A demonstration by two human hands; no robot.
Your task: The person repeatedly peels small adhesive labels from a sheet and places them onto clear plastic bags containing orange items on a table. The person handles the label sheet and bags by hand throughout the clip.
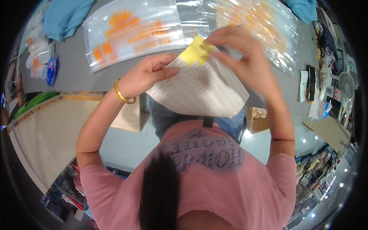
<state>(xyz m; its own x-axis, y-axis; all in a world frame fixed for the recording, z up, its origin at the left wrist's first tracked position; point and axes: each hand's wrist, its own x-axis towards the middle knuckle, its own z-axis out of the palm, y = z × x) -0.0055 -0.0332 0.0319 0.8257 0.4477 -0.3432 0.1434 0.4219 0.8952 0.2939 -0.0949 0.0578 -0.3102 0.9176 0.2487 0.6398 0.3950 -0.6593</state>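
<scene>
A pale sheet of small printed stickers [207,90] hangs curved over my lap. Its upper corner is a bare yellow patch [190,57] with a stepped edge against the printed rows. My left hand [149,73] grips the sheet's left edge, thumb on top and fingers behind; a gold bangle circles that wrist. At the sheet's top right is my right hand [241,50], blurred by motion, its thumb and forefinger by the yellow corner. Whether a sticker sits between those fingertips cannot be made out.
Clear plastic bags with orange print [134,32] lie on the grey table [76,76], with more bags [253,23] to the right. Blue cloth [65,17] is at the far left. A phone-like black item [311,82] and a small fan [346,84] are at right.
</scene>
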